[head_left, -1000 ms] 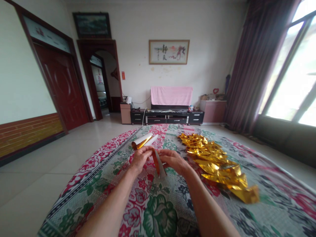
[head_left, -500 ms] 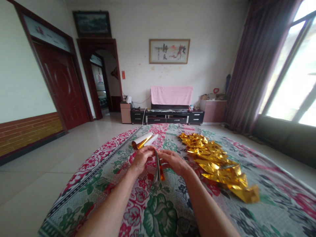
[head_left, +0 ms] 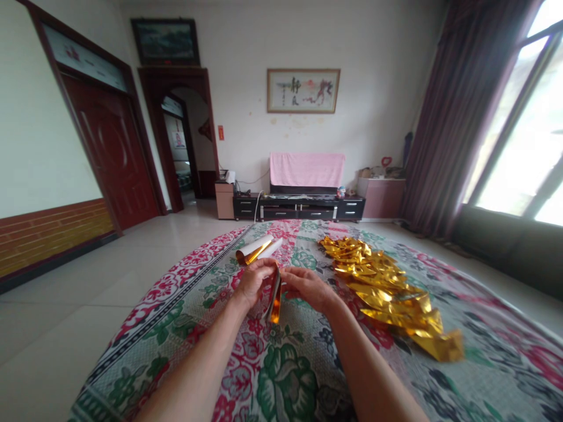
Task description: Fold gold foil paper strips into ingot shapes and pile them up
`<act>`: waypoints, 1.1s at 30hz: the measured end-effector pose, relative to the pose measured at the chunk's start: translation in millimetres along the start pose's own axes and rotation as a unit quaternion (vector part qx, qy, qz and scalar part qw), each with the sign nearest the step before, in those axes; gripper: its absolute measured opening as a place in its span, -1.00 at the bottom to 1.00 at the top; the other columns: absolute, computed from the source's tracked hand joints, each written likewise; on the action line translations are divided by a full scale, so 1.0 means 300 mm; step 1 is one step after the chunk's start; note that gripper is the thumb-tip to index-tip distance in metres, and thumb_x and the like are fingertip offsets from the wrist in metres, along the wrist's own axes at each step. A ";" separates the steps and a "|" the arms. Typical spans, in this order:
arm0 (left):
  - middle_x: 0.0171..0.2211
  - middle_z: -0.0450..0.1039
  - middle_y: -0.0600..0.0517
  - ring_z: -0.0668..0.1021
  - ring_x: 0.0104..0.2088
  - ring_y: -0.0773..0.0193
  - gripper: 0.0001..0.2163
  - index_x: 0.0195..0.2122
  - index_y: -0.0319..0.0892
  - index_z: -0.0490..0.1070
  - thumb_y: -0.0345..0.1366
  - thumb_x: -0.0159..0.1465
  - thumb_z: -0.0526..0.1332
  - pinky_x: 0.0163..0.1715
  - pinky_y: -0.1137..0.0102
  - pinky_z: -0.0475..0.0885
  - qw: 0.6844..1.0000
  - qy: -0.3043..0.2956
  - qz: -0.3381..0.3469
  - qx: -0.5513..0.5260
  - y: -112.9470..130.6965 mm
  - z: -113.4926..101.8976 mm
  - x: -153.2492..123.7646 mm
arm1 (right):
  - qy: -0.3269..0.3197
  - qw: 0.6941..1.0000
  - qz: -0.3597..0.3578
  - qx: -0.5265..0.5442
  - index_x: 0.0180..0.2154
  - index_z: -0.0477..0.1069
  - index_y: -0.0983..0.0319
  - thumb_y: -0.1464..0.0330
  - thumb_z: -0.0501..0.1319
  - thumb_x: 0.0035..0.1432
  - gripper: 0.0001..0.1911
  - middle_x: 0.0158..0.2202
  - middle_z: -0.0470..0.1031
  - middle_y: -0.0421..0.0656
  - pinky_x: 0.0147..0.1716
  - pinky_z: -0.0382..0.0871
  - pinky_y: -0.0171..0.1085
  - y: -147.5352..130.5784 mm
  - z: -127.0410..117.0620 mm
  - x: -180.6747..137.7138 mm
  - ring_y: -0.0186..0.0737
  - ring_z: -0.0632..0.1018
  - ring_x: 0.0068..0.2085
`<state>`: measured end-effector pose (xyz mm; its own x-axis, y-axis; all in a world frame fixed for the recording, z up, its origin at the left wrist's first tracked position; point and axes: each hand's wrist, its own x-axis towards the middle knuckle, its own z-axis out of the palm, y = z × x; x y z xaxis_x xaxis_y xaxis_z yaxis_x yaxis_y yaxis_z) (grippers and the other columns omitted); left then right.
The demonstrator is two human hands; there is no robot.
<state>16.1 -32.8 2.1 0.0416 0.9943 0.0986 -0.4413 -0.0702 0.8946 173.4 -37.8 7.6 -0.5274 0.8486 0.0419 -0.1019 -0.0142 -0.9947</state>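
Note:
Between my two hands hangs a folded strip of gold foil paper [head_left: 275, 303], gold on one face and pale grey on the other. My left hand [head_left: 254, 285] pinches its upper end between thumb and fingers. From the other side, the fingertips of my right hand [head_left: 307, 286] close on the same upper end. Just beyond my left hand lie curled sheets of gold foil paper [head_left: 255, 251] with white backs. To the right of my right hand spreads a long pile of folded gold foil pieces [head_left: 387, 287], pointed and overlapping.
A patterned red, green and grey cloth [head_left: 285, 381] covers the surface under my hands. Across the tiled floor [head_left: 57, 299] stands a low black cabinet [head_left: 281, 212] with a pink cloth [head_left: 308, 169] above it. Purple curtains [head_left: 448, 129] hang by the window on the right.
The hanging lower end of the foil paper has swung slightly left and turned, so more of its gold face shows. Both hands stay in nearly the same place.

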 end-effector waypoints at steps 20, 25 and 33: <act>-0.27 0.48 -0.05 0.49 -0.26 0.24 -0.57 -0.08 -0.23 0.41 -0.23 0.00 0.30 -0.23 0.40 0.36 0.982 -0.057 0.089 0.155 0.009 0.028 -0.022 | 0.344 0.934 -0.052 0.076 -0.43 0.38 0.26 0.29 0.20 -0.21 -0.78 -0.59 0.41 -0.25 -0.51 0.32 -0.39 0.046 -0.030 0.080 -0.43 0.38 -0.59; -0.19 0.48 -0.06 0.49 -0.18 0.16 -0.52 -0.03 -0.16 0.39 -0.37 -0.04 0.30 -0.18 0.35 0.36 0.965 -0.125 0.088 0.214 0.000 0.036 -0.038 | 0.386 0.917 -0.067 0.081 -0.37 0.38 0.27 0.30 0.19 -0.23 -0.72 -0.58 0.39 -0.25 -0.52 0.33 -0.39 0.052 -0.051 0.079 -0.41 0.39 -0.57; -0.24 0.51 0.00 0.50 -0.24 0.23 -0.58 -0.11 -0.16 0.46 -0.39 -0.07 0.29 -0.24 0.42 0.36 0.974 -0.074 0.079 0.201 -0.010 0.041 -0.025 | 0.400 0.909 -0.047 0.107 -0.20 0.30 0.24 0.36 0.22 -0.23 -0.57 -0.50 0.44 -0.21 -0.50 0.38 -0.38 0.047 -0.032 0.084 -0.35 0.48 -0.49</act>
<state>28.2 -41.1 4.0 0.1439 0.9483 0.2830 -0.0671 -0.2760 0.9588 166.7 -11.5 -6.4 0.2659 0.9631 -0.0409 -0.3213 0.0486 -0.9457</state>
